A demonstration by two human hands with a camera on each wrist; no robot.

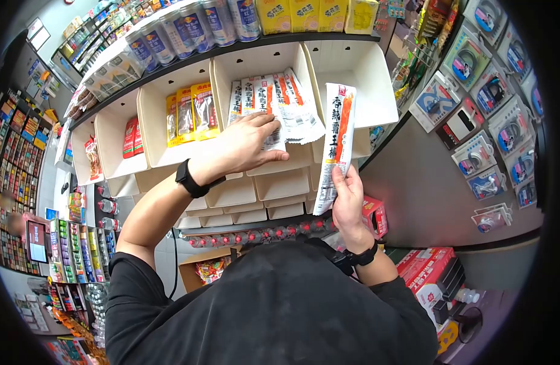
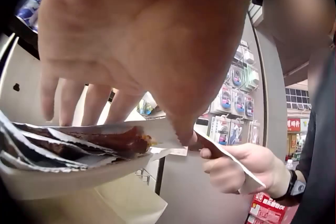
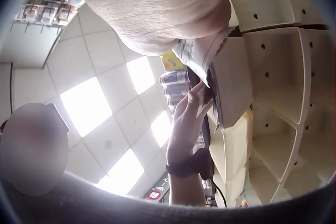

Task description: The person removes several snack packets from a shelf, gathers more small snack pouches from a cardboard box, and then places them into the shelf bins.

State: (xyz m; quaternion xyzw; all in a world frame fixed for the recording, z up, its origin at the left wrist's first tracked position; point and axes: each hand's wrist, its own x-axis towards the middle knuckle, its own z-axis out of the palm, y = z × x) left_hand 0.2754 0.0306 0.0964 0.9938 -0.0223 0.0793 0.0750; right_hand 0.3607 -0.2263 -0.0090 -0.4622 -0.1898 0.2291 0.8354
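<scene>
My right hand [image 1: 349, 204] grips the lower end of a long white-and-orange snack packet [image 1: 339, 131], thumb on its front, and the packet stands nearly upright before the bins. My left hand [image 1: 249, 143] rests on similar white packets [image 1: 295, 106] lying side by side in a cream bin. Its fingers stretch over them, fairly straight, and its thumb points toward the right. From the left wrist, the left palm [image 2: 126, 40] hangs over the packets' crimped ends [image 2: 58, 148]. The right wrist view shows the held packet [image 3: 202, 53] partly hidden behind the right hand [image 3: 157, 8].
Left of that bin, others hold yellow packets [image 1: 192, 115] and red packets [image 1: 133, 137]. To the right is another cream bin [image 1: 353, 58]. Cans [image 1: 198, 27] and yellow cartons [image 1: 301, 15] line the shelf above. Packaged cables [image 1: 468, 61] hang at the right.
</scene>
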